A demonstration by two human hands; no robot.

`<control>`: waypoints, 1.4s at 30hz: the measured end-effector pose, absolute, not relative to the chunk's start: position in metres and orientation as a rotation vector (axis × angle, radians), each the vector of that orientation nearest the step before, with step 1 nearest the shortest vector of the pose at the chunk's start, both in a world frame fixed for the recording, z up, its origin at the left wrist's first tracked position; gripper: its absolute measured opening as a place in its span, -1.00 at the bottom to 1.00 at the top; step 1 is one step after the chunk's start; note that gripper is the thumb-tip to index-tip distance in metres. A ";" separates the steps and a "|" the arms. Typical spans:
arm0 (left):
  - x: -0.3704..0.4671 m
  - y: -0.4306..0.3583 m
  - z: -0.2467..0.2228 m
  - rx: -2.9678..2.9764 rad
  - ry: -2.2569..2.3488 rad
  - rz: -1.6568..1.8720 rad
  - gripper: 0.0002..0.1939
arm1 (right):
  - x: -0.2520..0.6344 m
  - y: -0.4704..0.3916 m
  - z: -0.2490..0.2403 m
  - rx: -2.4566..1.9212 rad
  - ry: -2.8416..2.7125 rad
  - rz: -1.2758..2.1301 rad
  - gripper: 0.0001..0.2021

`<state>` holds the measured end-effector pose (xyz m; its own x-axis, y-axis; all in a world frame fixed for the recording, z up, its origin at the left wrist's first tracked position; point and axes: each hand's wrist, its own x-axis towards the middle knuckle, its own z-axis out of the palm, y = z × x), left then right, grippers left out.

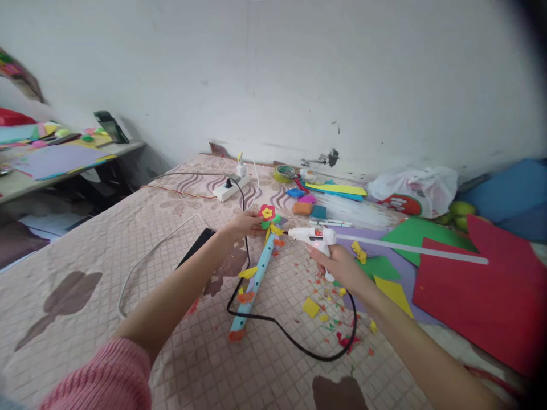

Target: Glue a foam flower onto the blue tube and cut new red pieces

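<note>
My right hand point(334, 263) is wrapped round the handle of a white hot glue gun point(308, 234). A long glue stick point(410, 248) sticks out of its back, and its nozzle points left, close to the top of a light blue decorated strip point(256, 279). Yellow and orange pieces run along that strip, and a red flower with a yellow centre point(267, 213) sits at its far end. My left hand point(248, 223) is closed on the strip at the flower end; its fingertips are partly hidden. The black cord point(299, 345) loops across the strip's lower part.
A power strip point(231, 187) with plugs stands near the wall. Left of my forearm lies a black phone point(194, 247). Coloured clay blocks point(302, 208), tape point(284, 173), and a plastic bag point(414, 191) line the back. Red sheets point(478, 290) and paper scraps point(311, 307) lie right.
</note>
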<state>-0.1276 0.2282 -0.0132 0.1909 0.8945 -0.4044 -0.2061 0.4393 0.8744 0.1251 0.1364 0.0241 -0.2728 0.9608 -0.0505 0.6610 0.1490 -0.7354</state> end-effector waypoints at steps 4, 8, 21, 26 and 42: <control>-0.127 0.232 -0.014 0.823 1.128 0.850 -0.88 | 0.128 0.131 0.022 -1.530 -1.963 0.932 -0.51; -0.127 0.239 -0.019 0.852 1.150 0.825 -0.86 | 0.129 0.127 0.019 -1.513 -1.949 0.949 -0.54; -0.130 0.250 -0.015 0.980 1.148 0.680 -0.82 | 0.126 0.110 0.010 -1.485 -1.911 1.142 -0.53; -0.129 0.253 -0.018 1.013 1.137 0.635 -0.75 | 0.121 0.102 0.000 -1.498 -1.827 1.247 -0.58; -0.123 0.260 -0.022 1.050 1.211 0.514 -0.86 | 0.120 0.098 -0.001 -1.468 -1.822 1.239 -0.56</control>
